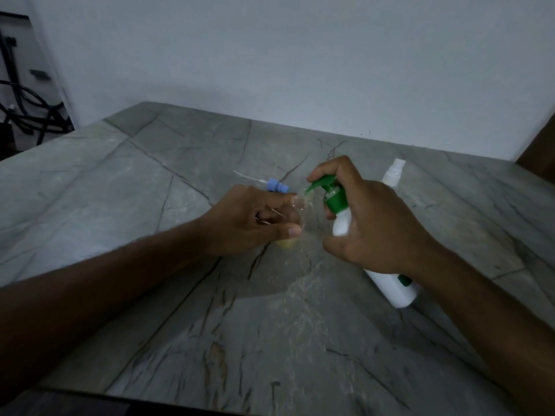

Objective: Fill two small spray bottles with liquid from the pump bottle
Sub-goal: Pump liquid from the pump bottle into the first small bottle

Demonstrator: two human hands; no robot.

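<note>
My left hand [255,220] is wrapped around a small clear spray bottle [300,207] with its top off; yellowish liquid shows at its base under my fingers. My right hand [375,223] grips a white pump bottle [390,283] with a green pump head [326,187], tilted, its base resting on the table. A finger presses on the pump and the green nozzle points into the open mouth of the clear bottle. A blue spray cap [277,186] with its thin dip tube lies on the table just behind my left hand. A second small spray bottle [393,174], capped in white, stands behind my right hand.
The grey stone-patterned table [150,265] runs up to a white wall at the back. Dark cables [27,115] hang off the table's far left corner. A dark brown object [540,154] sits at the right edge.
</note>
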